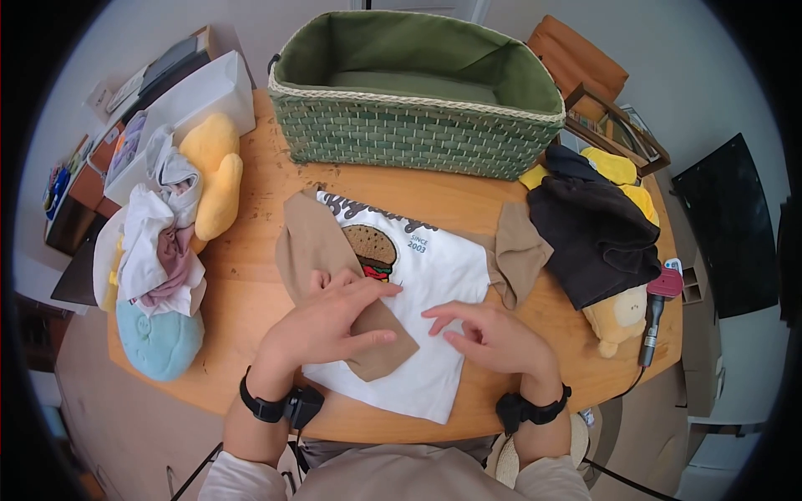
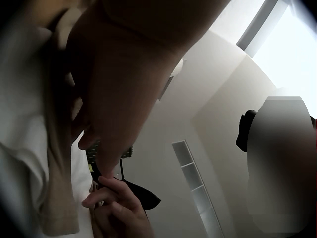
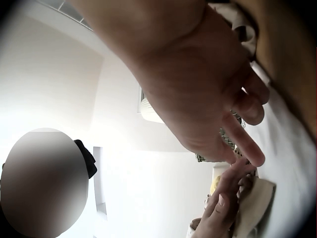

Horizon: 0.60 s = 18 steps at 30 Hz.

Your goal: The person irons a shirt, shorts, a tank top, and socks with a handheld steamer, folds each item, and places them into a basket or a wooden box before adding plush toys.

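A white T-shirt [image 1: 426,334] with tan sleeves lies on the wooden table, printed with a burger [image 1: 372,248] and dark lettering. Its left-side sleeve [image 1: 311,238] is folded inward over the front, while the other tan sleeve [image 1: 520,250] sticks out to the right. My left hand [image 1: 330,317] rests on the folded sleeve, index finger and thumb stretched toward the middle of the shirt. Loosely bent fingers of my right hand [image 1: 493,338] are over the white front, holding nothing. In the left wrist view the tan cloth [image 2: 62,198] hangs close beside the left hand.
A green woven basket [image 1: 418,129] stands at the back of the table. Left are a yellow plush [image 1: 219,167], crumpled clothes [image 1: 150,250] and a light-blue plush [image 1: 159,338]. Right are black clothing [image 1: 589,234], a tan plush [image 1: 616,321] and a corded device [image 1: 656,317].
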Available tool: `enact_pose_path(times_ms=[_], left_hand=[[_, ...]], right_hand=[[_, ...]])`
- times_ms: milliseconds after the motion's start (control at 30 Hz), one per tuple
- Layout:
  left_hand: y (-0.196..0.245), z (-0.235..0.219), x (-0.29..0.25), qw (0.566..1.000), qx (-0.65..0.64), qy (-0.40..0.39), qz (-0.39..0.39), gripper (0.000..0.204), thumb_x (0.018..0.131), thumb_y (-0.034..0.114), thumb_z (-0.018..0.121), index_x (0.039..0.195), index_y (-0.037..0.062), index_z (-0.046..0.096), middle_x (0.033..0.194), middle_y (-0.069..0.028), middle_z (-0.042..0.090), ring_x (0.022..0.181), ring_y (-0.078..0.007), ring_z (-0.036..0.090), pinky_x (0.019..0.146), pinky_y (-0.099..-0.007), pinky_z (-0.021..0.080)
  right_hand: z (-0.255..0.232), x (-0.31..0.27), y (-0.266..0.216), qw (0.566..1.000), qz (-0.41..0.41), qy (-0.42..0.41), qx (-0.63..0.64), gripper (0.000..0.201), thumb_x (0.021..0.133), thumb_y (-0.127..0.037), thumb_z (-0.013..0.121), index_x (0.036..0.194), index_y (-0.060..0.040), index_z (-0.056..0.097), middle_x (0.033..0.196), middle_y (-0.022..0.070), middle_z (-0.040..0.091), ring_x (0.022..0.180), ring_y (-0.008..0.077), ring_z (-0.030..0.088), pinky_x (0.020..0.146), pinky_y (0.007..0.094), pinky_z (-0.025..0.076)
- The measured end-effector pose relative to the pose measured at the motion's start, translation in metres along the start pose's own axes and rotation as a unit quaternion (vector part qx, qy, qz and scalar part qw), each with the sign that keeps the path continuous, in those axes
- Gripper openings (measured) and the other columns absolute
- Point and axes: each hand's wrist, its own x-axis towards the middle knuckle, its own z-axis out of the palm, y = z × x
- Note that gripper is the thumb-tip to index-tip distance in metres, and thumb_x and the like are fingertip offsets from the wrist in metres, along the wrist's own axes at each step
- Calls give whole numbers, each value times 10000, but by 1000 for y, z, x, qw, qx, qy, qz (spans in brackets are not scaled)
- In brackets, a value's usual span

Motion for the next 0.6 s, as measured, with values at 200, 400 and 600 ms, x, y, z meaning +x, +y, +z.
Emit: enact_pose_path(times_ms=[200, 400, 600], left_hand=[[0, -16, -6, 949, 131, 26, -284, 359, 917, 433, 672, 1051, 104, 724, 908, -100, 716, 906, -260, 659, 922, -478, 346], [-15, -31, -16, 898, 224, 272, -264, 261, 896, 334, 702, 884, 74, 721, 856, -100, 689, 859, -269, 655, 781, -422, 398], [-12, -13, -17, 986, 9, -10, -167, 217, 862, 280, 731, 942, 78, 726, 756, -105, 703, 772, -289, 700, 746, -377, 529]], right_hand=[[6, -1, 22, 998, -23, -34, -45, 209, 948, -181, 619, 1115, -79, 691, 894, 118, 732, 749, 298, 680, 668, 380, 511], [-1, -9, 12, 993, 48, -44, -96, 225, 964, -239, 595, 922, -66, 733, 759, 94, 723, 713, 268, 688, 657, 375, 508], [-10, -14, 8, 971, 172, -105, -132, 323, 979, -286, 586, 836, -38, 736, 642, 66, 694, 622, 222, 677, 620, 339, 497]])
